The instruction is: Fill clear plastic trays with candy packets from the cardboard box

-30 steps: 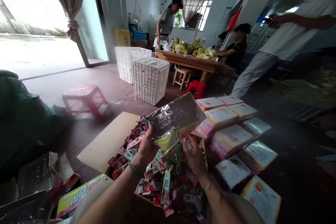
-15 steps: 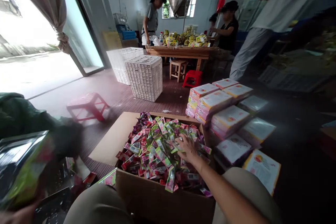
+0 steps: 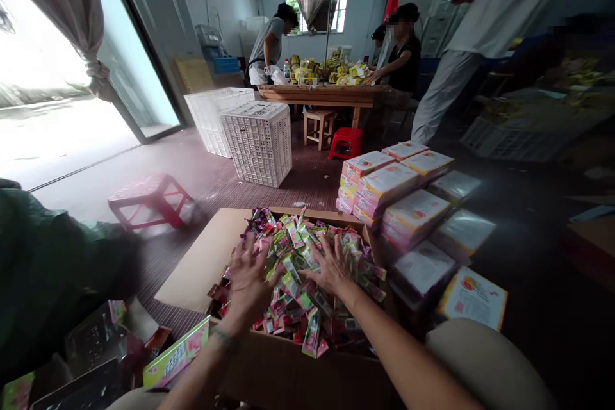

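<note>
Reaching into an open cardboard box (image 3: 269, 371), both hands are spread palm-down over a heap of small candy sachets (image 3: 298, 269). Left hand (image 3: 247, 278): fingers splayed wide, resting on the pile near its left side, nothing closed in its grip. Right hand (image 3: 331, 269): likewise flat and open, fingers fanned across the middle of the heap, gripping nothing. The flat, wide spread suggests the hands are placed to cover many sachets at once rather than to pick out one.

The sachets fill the box to above its rim; one flap lies folded outward to the left, which keeps the top clear for access. The box sits between the person's knees, close in.

Just right of the box, stacks of printed cartons (image 3: 384, 186) stand in rows, within arm's reach. At lower left, a green-and-pink carton (image 3: 175, 355) lies touching the box corner. A pink stool (image 3: 147, 195) stands apart on the floor. Other people work at a wooden table (image 3: 321, 95) well behind.
</note>
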The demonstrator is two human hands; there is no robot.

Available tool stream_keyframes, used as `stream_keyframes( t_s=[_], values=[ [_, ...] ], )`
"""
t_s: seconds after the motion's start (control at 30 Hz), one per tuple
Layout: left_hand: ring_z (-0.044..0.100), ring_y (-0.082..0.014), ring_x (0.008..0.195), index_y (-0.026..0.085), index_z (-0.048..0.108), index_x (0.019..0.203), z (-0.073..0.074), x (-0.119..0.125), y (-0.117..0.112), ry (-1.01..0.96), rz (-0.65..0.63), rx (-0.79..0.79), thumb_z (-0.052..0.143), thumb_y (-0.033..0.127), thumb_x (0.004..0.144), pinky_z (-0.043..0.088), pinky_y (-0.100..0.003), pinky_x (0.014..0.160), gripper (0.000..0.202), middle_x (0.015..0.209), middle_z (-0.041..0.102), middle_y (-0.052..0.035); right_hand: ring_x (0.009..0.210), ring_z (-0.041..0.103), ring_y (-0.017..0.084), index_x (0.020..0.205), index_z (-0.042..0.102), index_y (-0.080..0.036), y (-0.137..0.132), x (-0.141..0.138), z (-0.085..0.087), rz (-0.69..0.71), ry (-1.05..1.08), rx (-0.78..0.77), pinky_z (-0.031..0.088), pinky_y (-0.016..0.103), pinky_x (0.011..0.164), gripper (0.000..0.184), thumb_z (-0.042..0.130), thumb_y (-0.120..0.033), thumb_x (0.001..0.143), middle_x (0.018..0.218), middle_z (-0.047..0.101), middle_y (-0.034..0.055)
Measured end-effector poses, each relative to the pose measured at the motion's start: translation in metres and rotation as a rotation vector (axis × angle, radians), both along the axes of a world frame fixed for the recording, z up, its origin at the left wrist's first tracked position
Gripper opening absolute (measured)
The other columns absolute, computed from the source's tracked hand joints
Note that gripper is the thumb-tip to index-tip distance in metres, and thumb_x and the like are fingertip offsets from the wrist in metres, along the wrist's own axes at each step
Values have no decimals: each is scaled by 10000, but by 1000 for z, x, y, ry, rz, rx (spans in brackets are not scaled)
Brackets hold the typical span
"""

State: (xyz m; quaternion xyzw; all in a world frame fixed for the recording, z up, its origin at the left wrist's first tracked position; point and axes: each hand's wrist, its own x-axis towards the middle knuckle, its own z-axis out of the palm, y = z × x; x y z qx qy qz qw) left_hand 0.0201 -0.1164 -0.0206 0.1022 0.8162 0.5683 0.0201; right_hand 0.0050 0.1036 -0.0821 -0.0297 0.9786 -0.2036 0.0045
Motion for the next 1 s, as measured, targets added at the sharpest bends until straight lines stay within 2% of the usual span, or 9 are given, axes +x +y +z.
stream_keyframes(
  t_s=[0.1,0.2,0.4,0.53,0.63,0.73,0.8,0.9,1.0],
  values=[
    [52,-388,1610,292,568,1501,-38,-29,28,216,-175,-651,705,579,873,-88,-628,1273,704,1706,280,-82,1593,2,493,1616,354,-392,12,-14,-17,-11,-67,37,4,830,1174,767,582,-652,931,1752,186,44],
    [87,-374,1610,308,459,1570,-75,-48,30,204,-168,-944,582,533,970,-52,-690,1251,653,1716,227,-78,1585,111,486,1573,457,-352,38,-23,-40,-42,-41,70,14,828,1177,703,540,-667,950,1694,345,83],
    [40,-401,1610,308,371,1614,-117,-31,20,117,-6,-1041,570,372,946,40,-719,1245,700,1737,165,-60,1577,171,471,1549,501,-322,61,-51,-90,-126,-39,156,86,792,1195,645,519,-620,978,1679,374,103],
    [48,-424,1605,341,351,1619,-146,-26,39,134,38,-1022,586,377,914,44,-701,1255,743,1730,228,-51,1563,231,456,1545,508,-307,74,-72,-115,-156,31,222,117,751,1212,624,557,-533,965,1680,371,103],
    [16,-454,1599,322,328,1629,-162,-34,53,125,38,-1015,602,423,902,25,-721,1246,783,1733,223,-67,1549,275,444,1537,517,-306,86,-83,-124,-148,50,221,137,742,1213,631,573,-504,941,1661,407,103],
    [-7,-456,1598,305,338,1626,-165,-42,53,104,41,-1007,601,454,911,12,-716,1250,777,1737,203,-75,1549,289,430,1541,515,-294,85,-91,-120,-131,9,197,146,723,1224,622,543,-490,951,1658,411,111],
    [-21,-439,1600,334,330,1625,-158,-47,47,96,29,-980,578,489,936,21,-712,1254,748,1742,174,-55,1550,291,428,1549,506,-277,80,-95,-110,-125,-52,171,164,715,1223,624,510,-507,968,1657,409,125],
    [-23,-380,1607,402,244,1634,-131,-50,33,57,-35,-902,457,513,1011,62,-707,1256,667,1747,100,-2,1520,355,427,1560,490,-261,80,-100,-88,-83,-137,132,250,697,1196,658,489,-550,969,1642,430,146],
    [13,-313,1614,397,168,1646,-99,-36,18,35,-127,-816,350,503,1056,50,-668,1271,627,1743,60,1,1363,549,412,1461,608,-276,94,-98,-73,26,-84,116,397,617,1111,615,546,-540,909,1546,544,170]
  ],
)
